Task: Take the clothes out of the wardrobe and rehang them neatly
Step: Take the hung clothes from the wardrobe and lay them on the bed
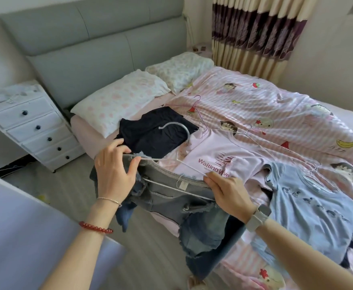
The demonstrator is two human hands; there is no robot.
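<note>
**Denim shorts on wire hanger, held over bed edge**

The denim shorts (184, 197) hang in the air above the near edge of the bed (297, 114), w/ frayed hems pointing down toward the floor. A white wire hanger (171, 164) runs along the waistband; its hook lies over the dark garment (156, 132) behind.

Left hand (115, 170): fingers curled, pinching the waistband and the hanger's left end betw. thumb and fingertips. Right hand (228, 193): fingers curled, gripping the waistband and hanger wire at the right end.

On the bed, just beyond the shorts: a pink T-shirt (219, 155) w/ printed text, a light blue top (309, 201) to its right, both on wire hangers. A spare pink hanger (198, 114) lies farther back. Two pillows (125, 97) sit at the headboard (83, 49). A white drawer unit (31, 126) stands left of the bed.
</note>
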